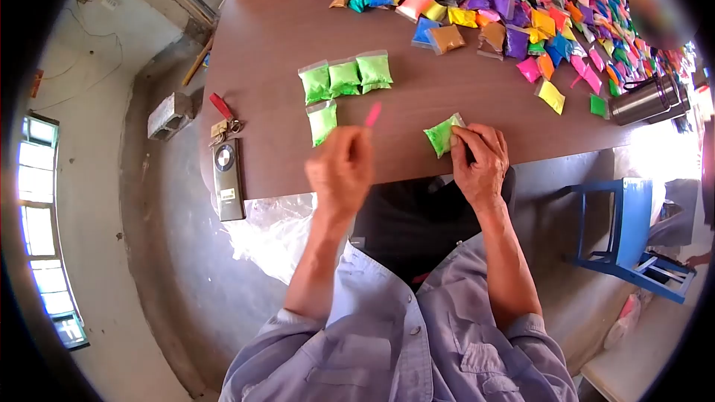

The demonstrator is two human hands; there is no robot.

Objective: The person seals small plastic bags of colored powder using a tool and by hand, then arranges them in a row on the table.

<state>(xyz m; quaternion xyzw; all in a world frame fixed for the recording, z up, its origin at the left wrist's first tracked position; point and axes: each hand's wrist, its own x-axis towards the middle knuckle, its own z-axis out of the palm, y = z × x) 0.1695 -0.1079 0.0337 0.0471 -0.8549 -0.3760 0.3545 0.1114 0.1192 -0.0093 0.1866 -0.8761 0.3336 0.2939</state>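
My right hand pinches the clear upper edge of a small bright-green packet near the table's front edge. To its left, my left hand is closed in a fist, slightly blurred. A short pink stick-like piece juts up from that fist; its exact kind I cannot make out. Just beyond the fist lies a single green packet. Above it sits a row of similar green packets, at least one of them stacked on another.
A large heap of multicoloured packets covers the far right of the brown table. Keys with a red tag and a dark rectangular device lie at the left edge. A steel flask lies at the right; a blue stool stands below.
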